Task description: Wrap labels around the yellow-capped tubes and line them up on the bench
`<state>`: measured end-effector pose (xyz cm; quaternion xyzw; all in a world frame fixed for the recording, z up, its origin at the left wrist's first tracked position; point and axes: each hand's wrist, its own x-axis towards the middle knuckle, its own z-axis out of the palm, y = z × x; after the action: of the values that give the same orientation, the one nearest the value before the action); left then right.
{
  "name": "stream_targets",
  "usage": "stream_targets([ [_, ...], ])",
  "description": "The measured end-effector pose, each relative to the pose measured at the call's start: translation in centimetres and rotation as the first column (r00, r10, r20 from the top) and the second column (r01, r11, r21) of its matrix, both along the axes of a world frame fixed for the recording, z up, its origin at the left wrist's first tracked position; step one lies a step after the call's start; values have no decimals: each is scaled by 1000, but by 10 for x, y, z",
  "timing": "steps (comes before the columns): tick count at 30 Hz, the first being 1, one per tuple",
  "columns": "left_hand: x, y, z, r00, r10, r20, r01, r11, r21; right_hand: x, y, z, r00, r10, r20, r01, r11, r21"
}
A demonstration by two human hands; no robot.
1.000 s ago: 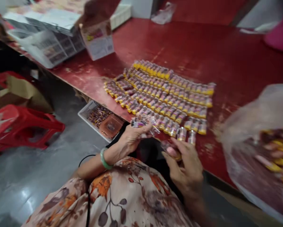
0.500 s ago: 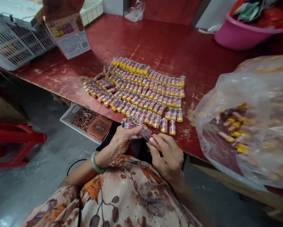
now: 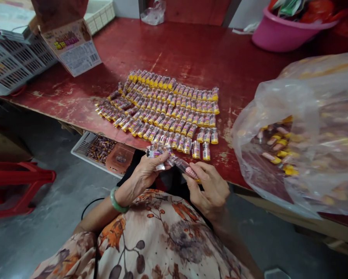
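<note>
My left hand (image 3: 146, 172) is closed on a small stack of printed plastic sleeves (image 3: 159, 150), thumb on top. In my right hand (image 3: 207, 186), thumb and fingers pinch a clear tube (image 3: 188, 169) with pink contents and a yellow end. The tube's far end meets a sleeve at my left thumb; whether it is inside the sleeve I cannot tell. Just beyond my hands, many labelled tubes with yellow caps (image 3: 165, 104) lie in rows on the red table (image 3: 191, 50). Two of them (image 3: 201, 150) lie nearest the front edge.
A clear plastic bag (image 3: 301, 100) of tubes lies on the right, a pink basin (image 3: 284, 35) behind it. At the back left are a printed carton (image 3: 75, 48) and white crates (image 3: 14, 64). Below the edge sits a basket (image 3: 92, 153); a red stool (image 3: 17, 186) stands left.
The view has shifted slightly, so the table things sit further left. My right hand and the tube have moved slightly away from my left hand, still touching the sleeve.
</note>
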<state>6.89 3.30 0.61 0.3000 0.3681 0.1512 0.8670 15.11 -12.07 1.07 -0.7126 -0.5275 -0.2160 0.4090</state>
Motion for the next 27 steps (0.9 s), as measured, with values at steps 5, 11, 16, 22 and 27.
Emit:
stream_targets([
  [5,0,0,0,1000,-5,25,6,999,-40,0,-3,-2,1000,10,8,-10,1000,-25],
  [11,2,-4,0,1000,3,-15,-5,995,-98,-1,-5,-6,999,42,11,-42,999,-19],
  [16,2,-6,-3,999,-33,-32,31,996,-82,0,-6,-5,999,14,46,-12,999,-45],
  [22,2,-8,-5,999,2,-43,-3,1000,-21,-1,-8,-3,995,23,98,-15,996,-83],
  [27,-1,-11,-4,1000,-7,-18,8,996,89,-1,-12,-6,997,75,24,-72,994,-84],
])
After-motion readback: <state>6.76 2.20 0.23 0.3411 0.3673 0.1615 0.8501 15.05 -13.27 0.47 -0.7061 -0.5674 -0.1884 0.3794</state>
